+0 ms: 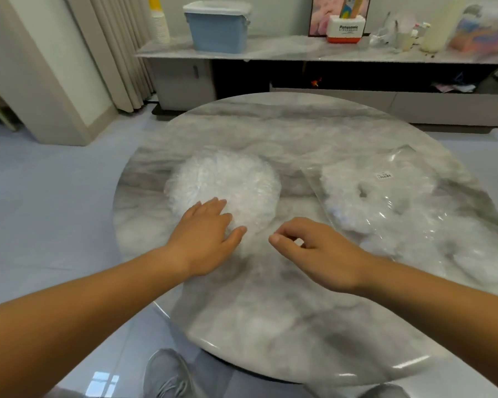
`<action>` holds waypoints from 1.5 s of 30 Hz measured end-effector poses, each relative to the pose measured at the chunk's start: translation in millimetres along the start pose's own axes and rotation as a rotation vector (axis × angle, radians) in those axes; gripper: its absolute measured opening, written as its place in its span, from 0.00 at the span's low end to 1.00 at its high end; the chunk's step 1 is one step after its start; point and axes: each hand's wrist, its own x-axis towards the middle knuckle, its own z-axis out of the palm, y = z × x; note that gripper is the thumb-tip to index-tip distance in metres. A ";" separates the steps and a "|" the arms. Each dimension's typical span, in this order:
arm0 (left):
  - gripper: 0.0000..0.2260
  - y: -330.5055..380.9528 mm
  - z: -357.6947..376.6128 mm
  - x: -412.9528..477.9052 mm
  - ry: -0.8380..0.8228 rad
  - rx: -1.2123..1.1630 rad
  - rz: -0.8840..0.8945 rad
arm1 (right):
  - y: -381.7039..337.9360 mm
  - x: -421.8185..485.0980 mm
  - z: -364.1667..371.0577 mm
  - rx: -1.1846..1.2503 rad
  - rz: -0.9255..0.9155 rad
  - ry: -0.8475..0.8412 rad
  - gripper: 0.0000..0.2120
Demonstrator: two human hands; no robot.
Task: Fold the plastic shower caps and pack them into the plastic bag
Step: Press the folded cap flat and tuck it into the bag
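A clear, crinkled shower cap (227, 182) lies spread out round on the marble table (270, 311), left of centre. My left hand (204, 237) rests flat on its near edge, fingers straight. My right hand (314, 245) hovers just right of the cap's near edge with fingers loosely curled; whether it touches the thin plastic is not clear. To the right lies a clear plastic bag (400, 202) with a small label, holding several bunched white shower caps.
The round table drops off to the tiled floor on the left and front. Behind it stands a low cabinet (299, 53) with a blue lidded box (217, 27), a white and red box and bottles. My shoes show below the table edge.
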 end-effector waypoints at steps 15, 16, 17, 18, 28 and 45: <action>0.31 -11.5 13.7 -45.0 0.033 0.083 0.257 | 31.8 2.6 13.3 -0.302 -0.259 -0.119 0.29; 0.35 -13.9 14.4 -40.7 0.013 0.085 0.217 | 31.9 4.1 15.5 -0.300 -0.233 -0.131 0.31; 0.38 -15.4 14.2 -36.7 -0.002 0.090 0.191 | 30.2 6.0 16.5 -0.279 -0.204 -0.129 0.33; 0.40 -16.9 14.7 -33.5 -0.017 0.093 0.175 | 27.5 8.3 16.8 -0.251 -0.179 -0.118 0.34; 0.27 2.5 18.8 -59.5 0.195 0.161 0.484 | 32.8 3.9 13.3 -0.360 -0.264 -0.103 0.35; 0.07 29.5 24.7 -45.4 -0.079 -0.711 0.060 | 41.6 -39.6 18.3 0.095 0.054 -0.009 0.32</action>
